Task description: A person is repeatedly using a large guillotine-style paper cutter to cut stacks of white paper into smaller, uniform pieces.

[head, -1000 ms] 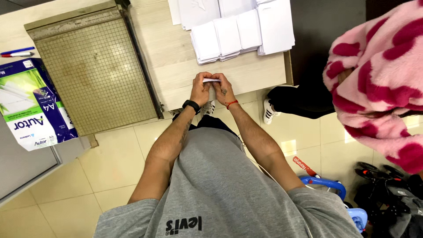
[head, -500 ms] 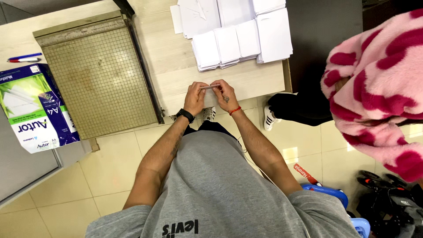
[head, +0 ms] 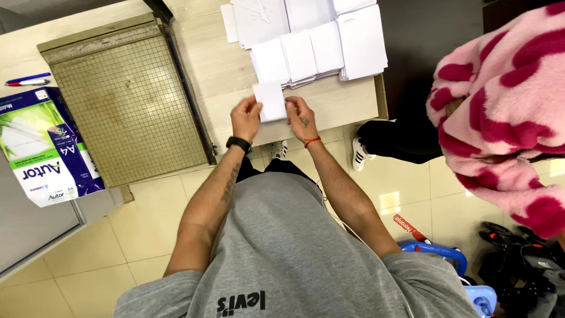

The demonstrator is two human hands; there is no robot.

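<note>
**Holding a small white paper slip over the worktop edge**

Holding the small white paper slip (head: pixel 272 101) between them, both hands sit just above the near edge of the wooden worktop (head: pixel 223 65). Left hand (head: pixel 246 116): grip closed, fingers pinched on the slip's left edge; black watch on the wrist. Right hand (head: pixel 300 118): grip closed, fingers pinched on the slip's right edge; red cord on the wrist. The slip stands roughly upright and flat, its top edge close to the row of cut white paper stacks (head: pixel 312 50) lying further back on the worktop.

To the left, a paper guillotine (head: pixel 126 103) with gridded bed, blade arm along its right side. Further left, a ream of copy paper (head: pixel 44 147) in blue and green wrapper overhangs the worktop edge; a pen (head: pixel 26 81) lies above it. At right, another person's pink and red fleece sleeve (head: pixel 500 106).
</note>
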